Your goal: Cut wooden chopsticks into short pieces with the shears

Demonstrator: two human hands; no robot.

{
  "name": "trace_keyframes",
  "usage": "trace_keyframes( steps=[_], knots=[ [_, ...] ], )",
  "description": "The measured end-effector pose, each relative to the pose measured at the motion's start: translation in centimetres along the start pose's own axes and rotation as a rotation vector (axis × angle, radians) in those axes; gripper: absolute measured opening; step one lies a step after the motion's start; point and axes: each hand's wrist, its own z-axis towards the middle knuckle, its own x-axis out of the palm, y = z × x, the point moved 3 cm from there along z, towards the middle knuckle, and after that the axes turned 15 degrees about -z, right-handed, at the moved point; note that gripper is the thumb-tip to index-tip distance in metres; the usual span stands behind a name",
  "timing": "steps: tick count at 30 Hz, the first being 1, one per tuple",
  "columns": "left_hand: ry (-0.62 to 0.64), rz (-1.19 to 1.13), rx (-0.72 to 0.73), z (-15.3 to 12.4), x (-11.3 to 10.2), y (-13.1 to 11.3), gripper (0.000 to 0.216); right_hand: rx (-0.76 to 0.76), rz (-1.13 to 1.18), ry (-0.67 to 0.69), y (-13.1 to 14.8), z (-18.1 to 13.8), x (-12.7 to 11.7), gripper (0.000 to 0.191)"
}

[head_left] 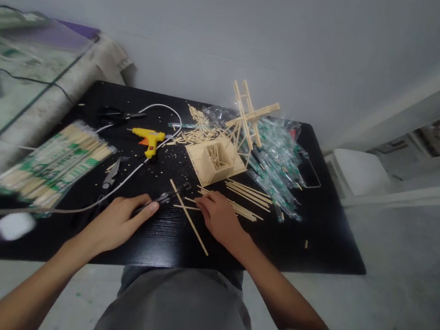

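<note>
My left hand [123, 219] is closed around the handle of a black cutting tool [165, 197] on the black table [316, 240]. The tool's jaws sit at a long wooden stick [190, 221] that lies diagonally near the front edge. My right hand [218, 217] rests flat on the table with fingers pressing down on thin sticks, beside that long stick. Just behind my hands stands a small square box of sticks [214, 160], and behind it a cross-shaped stick frame [247, 117].
A yellow glue gun [149, 138] with a white cord lies at the table's middle left. Packs of sticks in green-printed wrappers [59, 163] lie at the left, empty wrappers [282, 163] at the right. Black scissors [118, 114] and loose cut sticks [198, 131] lie at the back.
</note>
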Motion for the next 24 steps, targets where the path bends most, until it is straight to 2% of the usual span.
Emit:
trace_keyframes(
  steps=[3, 5, 8, 12, 14, 17, 24],
  knots=[
    [0.006, 0.011, -0.001, -0.1, 0.4, -0.1, 0.057, 0.002, 0.023, 0.014, 0.0, 0.4, -0.5, 0.016],
    [0.012, 0.029, -0.006, -0.1, 0.7, -0.1, 0.056, 0.025, 0.135, -0.040, 0.1, 0.4, -1.3, 0.015],
    [0.026, 0.053, -0.003, -0.1, 1.0, -0.2, 0.057, 0.132, 0.466, -0.081, 0.4, -0.1, -2.4, 0.015],
    [0.049, 0.092, 0.006, 0.3, 1.5, -0.4, 0.058, 0.331, 1.039, 0.104, 1.9, -1.2, -1.6, 0.018],
    [0.059, 0.116, 0.017, 0.5, 1.6, -0.5, 0.058, 0.420, 1.214, 0.148, 2.5, -1.5, -1.0, 0.026],
    [0.056, 0.147, 0.030, 0.7, 1.8, -0.8, 0.058, 0.519, 1.295, 0.122, 2.9, -1.5, -0.4, 0.032],
    [0.057, 0.237, 0.027, 0.9, 2.1, -1.0, 0.063, 0.605, 1.331, 0.000, 3.8, -1.8, -0.2, 0.034]
  ],
)
